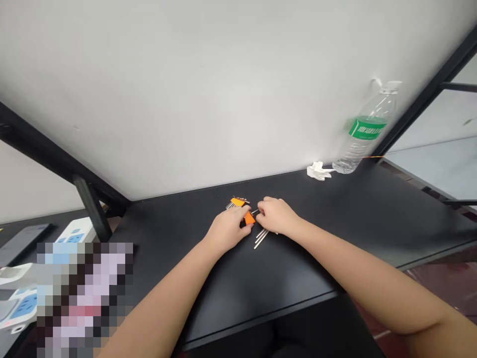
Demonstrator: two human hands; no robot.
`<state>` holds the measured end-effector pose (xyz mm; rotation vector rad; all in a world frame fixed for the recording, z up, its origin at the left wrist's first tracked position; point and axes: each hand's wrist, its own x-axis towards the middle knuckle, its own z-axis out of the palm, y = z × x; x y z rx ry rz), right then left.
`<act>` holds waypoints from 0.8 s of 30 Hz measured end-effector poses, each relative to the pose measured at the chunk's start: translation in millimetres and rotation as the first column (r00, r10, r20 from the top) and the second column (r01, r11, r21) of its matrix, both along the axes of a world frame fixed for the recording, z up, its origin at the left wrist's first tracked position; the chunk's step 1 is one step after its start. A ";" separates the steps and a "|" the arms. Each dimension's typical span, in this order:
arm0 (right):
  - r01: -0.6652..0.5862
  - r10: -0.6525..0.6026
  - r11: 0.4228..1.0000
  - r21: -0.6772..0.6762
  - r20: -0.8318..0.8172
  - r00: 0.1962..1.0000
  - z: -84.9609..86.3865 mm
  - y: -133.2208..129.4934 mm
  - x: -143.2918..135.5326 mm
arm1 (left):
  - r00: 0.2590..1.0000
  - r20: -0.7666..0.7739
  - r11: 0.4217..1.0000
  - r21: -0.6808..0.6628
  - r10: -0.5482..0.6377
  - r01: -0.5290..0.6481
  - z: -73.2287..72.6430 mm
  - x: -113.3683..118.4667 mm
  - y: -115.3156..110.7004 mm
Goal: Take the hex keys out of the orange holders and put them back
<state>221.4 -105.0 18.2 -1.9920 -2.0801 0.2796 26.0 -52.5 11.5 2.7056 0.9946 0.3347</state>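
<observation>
My left hand (228, 229) is closed around an orange and black hex key holder (249, 218) above the black tabletop. Just beyond its fingers is another orange piece (237, 202) with several thin metal keys in it. My right hand (278, 215) is close by on the right, its fingers curled together at the end of a thin metal hex key (255, 212) that reaches toward the holder. Whether the key's tip sits in the holder, I cannot tell. Several loose hex keys (261, 238) lie on the table below my right hand, partly covered by it.
At the back right, a clear plastic bottle (367, 129) with a green label leans near the wall, beside a crumpled white tissue (318, 171). White power strips (26, 306) and a dark flat device (24, 243) are on the left, past a black metal frame (91, 209).
</observation>
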 end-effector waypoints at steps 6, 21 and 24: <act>0.024 -0.024 1.000 -0.004 -0.024 0.999 5.5 -0.8 28.1 | 1.000 -0.017 1.000 0.025 0.011 -0.010 -1.4 -1.1 -0.2; -0.163 0.154 0.984 -0.066 -0.119 0.981 6.4 1.0 47.2 | 0.999 -0.035 1.000 0.011 0.009 -0.008 2.1 -3.4 -0.2; -0.273 0.253 0.955 -0.115 -0.163 0.954 15.1 -7.1 47.0 | 1.000 -0.026 1.000 0.001 -0.006 0.006 1.5 -3.4 -1.1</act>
